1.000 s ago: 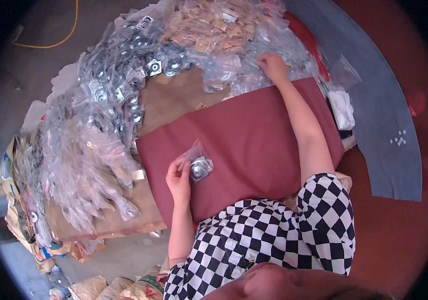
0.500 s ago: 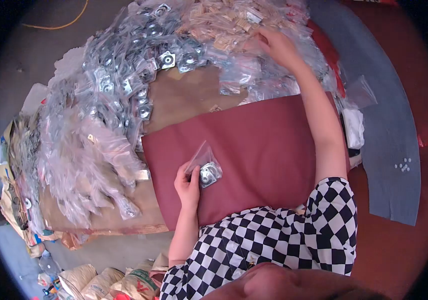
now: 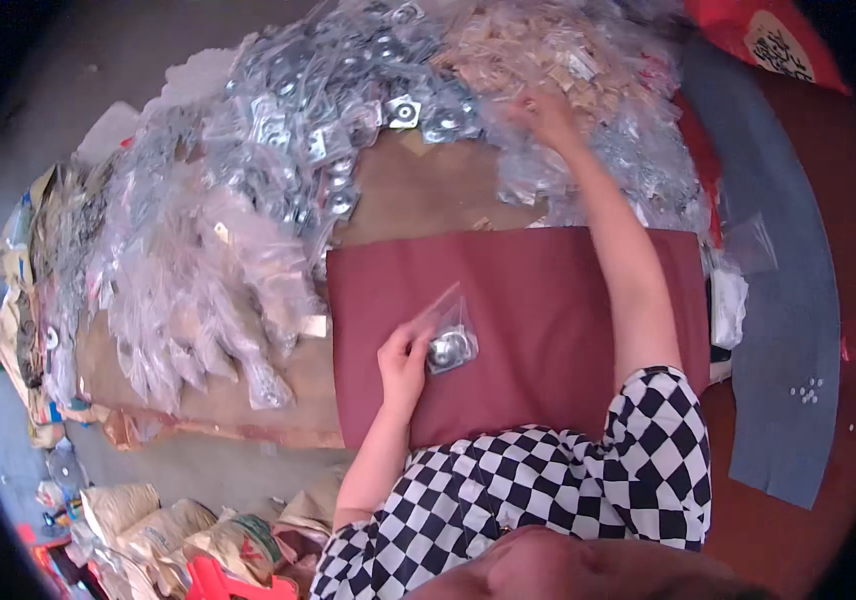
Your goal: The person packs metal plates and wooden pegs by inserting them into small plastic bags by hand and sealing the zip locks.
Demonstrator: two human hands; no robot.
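My left hand (image 3: 404, 366) pinches the edge of a clear plastic bag (image 3: 453, 348) with shiny round metal parts inside. The bag rests on the dark red mat (image 3: 538, 290) in front of me. My right hand (image 3: 550, 122) is stretched far forward, over the near side of a heap of small bags with tan pieces (image 3: 518, 50). Its fingers are curled together and a little blurred; anything between them cannot be made out. Left of that hand lie bagged metal plates with round centres (image 3: 405, 112).
Flat clear bags (image 3: 218, 300) are heaped at the left. Brown sacks (image 3: 163, 525) and a red plastic object (image 3: 238, 580) stand below the table's edge. A grey strip (image 3: 788, 300) with several small white pieces (image 3: 807, 390) runs along the right.
The view has shifted, so the heaps appear farther right. Against the heap, my right hand has moved left and nearer to me. My left hand still holds the bag on the mat.
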